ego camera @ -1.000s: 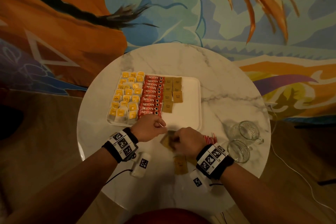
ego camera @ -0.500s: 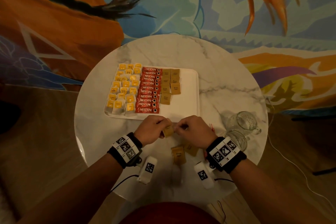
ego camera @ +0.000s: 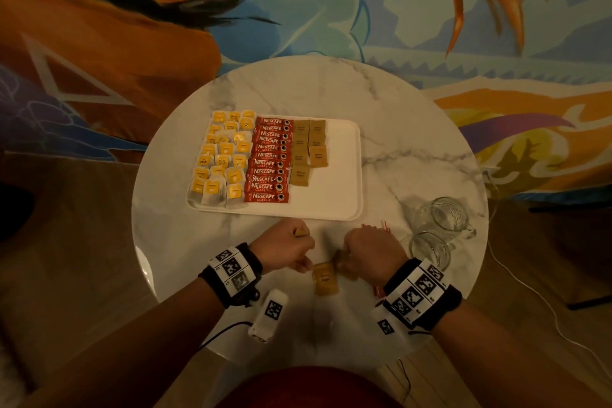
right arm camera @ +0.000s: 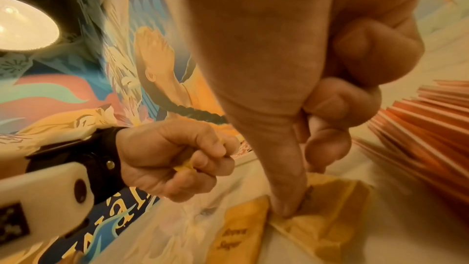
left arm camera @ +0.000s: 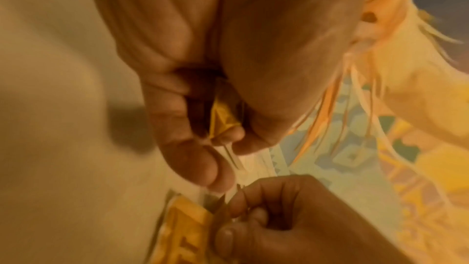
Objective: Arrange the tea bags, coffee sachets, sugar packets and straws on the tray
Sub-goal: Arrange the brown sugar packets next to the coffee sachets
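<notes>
The white tray (ego camera: 334,175) carries yellow tea bags (ego camera: 222,159), red Nescafe sachets (ego camera: 270,159) and brown sugar packets (ego camera: 306,149) in columns. My left hand (ego camera: 291,243) hovers just in front of the tray, its fingers curled round one sugar packet (left arm camera: 223,121), whose corner shows above the fist (ego camera: 300,232). Beside it, my right hand (ego camera: 347,258) pinches another sugar packet (right arm camera: 330,208) that lies on the table. One more loose sugar packet (ego camera: 325,278) lies between my wrists. Red straws (ego camera: 377,228) lie partly hidden behind my right hand.
Two glass mugs (ego camera: 440,228) lie on the round marble table (ego camera: 414,159) to the right of my right hand. The right half of the tray is bare. The table's front edge is close under my wrists. A cable (ego camera: 530,291) hangs off the right side.
My hands have parted. The left one keeps the sugar packet they held together; the right one has dropped back onto the loose packets on the table.
</notes>
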The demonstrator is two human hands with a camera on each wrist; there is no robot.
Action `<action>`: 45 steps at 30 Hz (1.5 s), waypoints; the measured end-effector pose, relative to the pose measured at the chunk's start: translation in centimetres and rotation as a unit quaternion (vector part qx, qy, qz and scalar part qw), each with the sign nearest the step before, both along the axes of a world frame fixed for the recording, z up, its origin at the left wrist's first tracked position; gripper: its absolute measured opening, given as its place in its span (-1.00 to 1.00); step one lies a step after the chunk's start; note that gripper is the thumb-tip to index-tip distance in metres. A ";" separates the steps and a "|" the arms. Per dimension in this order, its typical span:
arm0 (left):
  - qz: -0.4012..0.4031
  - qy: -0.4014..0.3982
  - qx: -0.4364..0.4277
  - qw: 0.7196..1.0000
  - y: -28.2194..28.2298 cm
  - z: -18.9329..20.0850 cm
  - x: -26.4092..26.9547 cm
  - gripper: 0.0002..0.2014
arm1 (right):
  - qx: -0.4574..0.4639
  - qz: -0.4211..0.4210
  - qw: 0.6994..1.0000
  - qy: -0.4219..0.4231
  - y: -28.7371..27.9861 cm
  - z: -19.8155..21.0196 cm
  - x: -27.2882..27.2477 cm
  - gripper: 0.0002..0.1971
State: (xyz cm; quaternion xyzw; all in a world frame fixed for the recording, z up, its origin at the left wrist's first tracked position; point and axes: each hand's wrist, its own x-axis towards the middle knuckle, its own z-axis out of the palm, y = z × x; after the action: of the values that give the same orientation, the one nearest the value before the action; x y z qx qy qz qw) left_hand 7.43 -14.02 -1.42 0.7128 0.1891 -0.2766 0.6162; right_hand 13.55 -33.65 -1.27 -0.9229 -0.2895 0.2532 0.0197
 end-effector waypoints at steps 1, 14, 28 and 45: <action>-0.038 -0.011 0.043 0.998 0.0 -0.2 0.0 -0.91 | 0.001 -0.005 1.000 0.005 0.2 0.0 0.0 -0.73; -0.301 -0.118 0.275 0.905 -1.5 -1.8 -0.2 -0.62 | 0.015 -0.016 1.000 0.012 1.7 -0.5 1.0 -0.80; -0.258 -0.154 0.240 0.923 0.1 -2.2 -0.4 -0.88 | 0.231 -0.173 0.956 0.057 1.1 -0.6 2.0 -0.88; 0.120 -0.063 -0.045 0.990 4.4 -1.1 1.0 -0.84 | 0.426 -0.362 0.816 0.146 5.2 -0.7 6.3 -0.97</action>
State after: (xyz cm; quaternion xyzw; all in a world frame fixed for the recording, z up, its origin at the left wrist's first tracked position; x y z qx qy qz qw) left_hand 8.46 -9.64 -2.50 0.6727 0.2216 -0.1628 0.6869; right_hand 19.88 -28.49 -1.93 -0.8124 -0.0068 0.2109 0.5435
